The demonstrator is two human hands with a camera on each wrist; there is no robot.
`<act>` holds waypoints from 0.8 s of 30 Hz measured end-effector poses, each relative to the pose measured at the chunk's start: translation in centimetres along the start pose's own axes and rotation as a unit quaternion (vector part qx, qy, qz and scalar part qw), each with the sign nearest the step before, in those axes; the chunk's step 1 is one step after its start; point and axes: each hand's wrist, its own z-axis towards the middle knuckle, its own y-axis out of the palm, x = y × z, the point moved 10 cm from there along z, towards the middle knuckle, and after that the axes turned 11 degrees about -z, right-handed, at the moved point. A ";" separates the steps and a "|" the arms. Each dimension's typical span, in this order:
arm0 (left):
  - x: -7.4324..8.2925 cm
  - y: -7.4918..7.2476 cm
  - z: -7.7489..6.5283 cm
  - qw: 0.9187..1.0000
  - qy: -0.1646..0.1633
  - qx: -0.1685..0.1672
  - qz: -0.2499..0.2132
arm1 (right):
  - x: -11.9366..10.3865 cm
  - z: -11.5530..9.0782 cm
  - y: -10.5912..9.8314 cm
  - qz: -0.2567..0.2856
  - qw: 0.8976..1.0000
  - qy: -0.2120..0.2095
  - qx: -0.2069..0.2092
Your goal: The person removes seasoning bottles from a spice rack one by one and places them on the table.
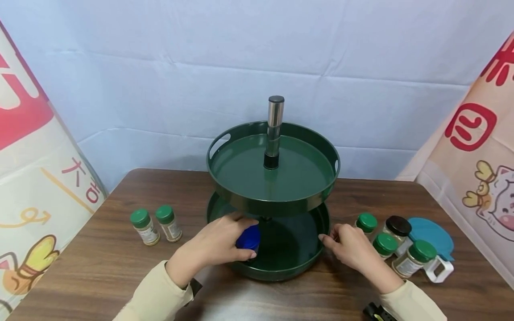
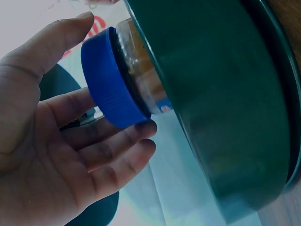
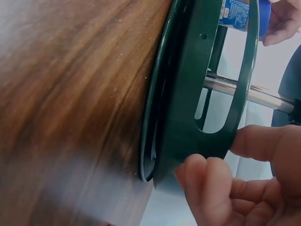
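Note:
A jar with a blue lid [image 1: 250, 238] stands in the lower tray [image 1: 281, 273] of a dark green two-tier turntable organizer, near the left side. My left hand [image 1: 218, 240] is around the lid. In the left wrist view, fingers lie along the blue lid [image 2: 106, 77] while the thumb stands apart from it. My right hand [image 1: 351, 245] is at the right edge of the lower tray. The right wrist view shows its thumb and curled fingers pinching the tray rim [image 3: 188, 141], close to the handle slot. Part of the jar's blue label [image 3: 233, 15] shows past the rim.
The upper tray [image 1: 241, 165] hangs over the lower one on a metal post [image 1: 275, 120]. Two green-lidded spice jars [image 1: 146, 229] stand left. To the right are several more jars [image 1: 413, 258], one black-lidded [image 1: 397, 226], beside a blue-lidded container with a white handle [image 1: 433, 236].

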 end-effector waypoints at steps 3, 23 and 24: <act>0.2 0.4 0.3 1.000 0.004 -0.007 0.004 | -0.1 0.3 0.2 -0.010 1.000 0.009 -0.010; 0.8 0.7 0.8 0.999 0.024 -0.047 0.007 | -0.2 0.2 0.8 -0.034 0.997 0.034 -0.053; 0.8 0.5 0.8 0.998 0.025 -0.050 0.007 | -0.2 0.2 0.8 -0.035 0.997 0.033 -0.053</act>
